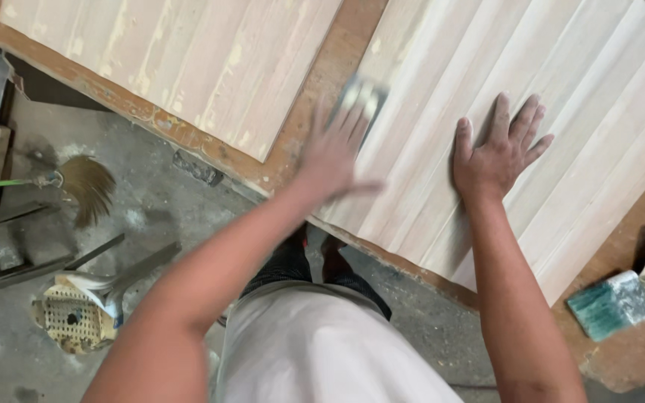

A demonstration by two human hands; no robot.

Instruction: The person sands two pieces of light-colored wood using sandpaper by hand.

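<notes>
The left hand is blurred; its fingers are pressed on a small grey sanding block, which is held flat against the pale fluted wood panel. The right hand is laid flat on the same panel, fingers spread wide and holding nothing. The panel is carried on a brown tabletop. A green block is seen at the tabletop's right edge. A broom is seen on the concrete floor.
</notes>
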